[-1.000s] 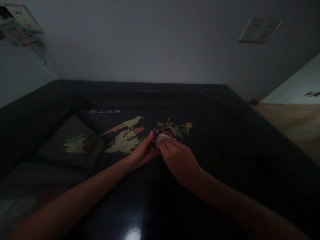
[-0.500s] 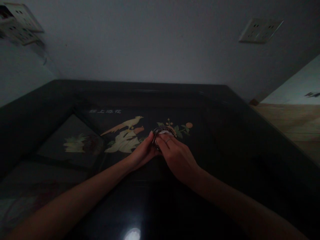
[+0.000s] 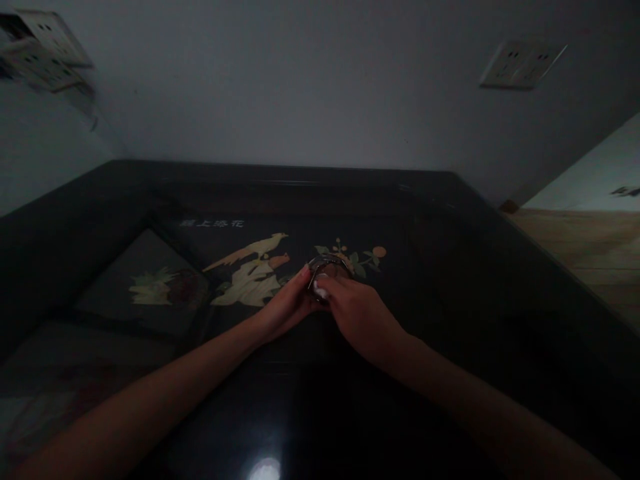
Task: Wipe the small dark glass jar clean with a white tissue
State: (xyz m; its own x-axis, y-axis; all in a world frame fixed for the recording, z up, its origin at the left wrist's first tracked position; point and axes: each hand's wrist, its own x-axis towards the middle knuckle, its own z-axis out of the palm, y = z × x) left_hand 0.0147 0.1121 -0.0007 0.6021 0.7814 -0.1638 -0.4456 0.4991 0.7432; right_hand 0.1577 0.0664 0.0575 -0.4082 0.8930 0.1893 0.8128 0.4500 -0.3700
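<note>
A small round glass container (image 3: 327, 265) stands on the dark lacquered table (image 3: 450, 267), by the inlaid bird-and-flower picture (image 3: 260, 267). My left hand (image 3: 286, 305) is curled around its left side and holds it steady. My right hand (image 3: 356, 312) covers its top, fingers closed and pressing a bit of white material (image 3: 320, 292) into it. The light is dim, and most of the container is hidden behind my fingers.
The table sits in a room corner, with white walls behind and to the left. Wall sockets (image 3: 520, 63) are at upper right, and another socket plate (image 3: 43, 50) at upper left. A wooden floor (image 3: 590, 253) shows at right. An inlaid panel (image 3: 160, 288) lies left.
My right hand has slid forward over the container's mouth, hiding most of the white material that showed a second ago. The left hand has stayed put.
</note>
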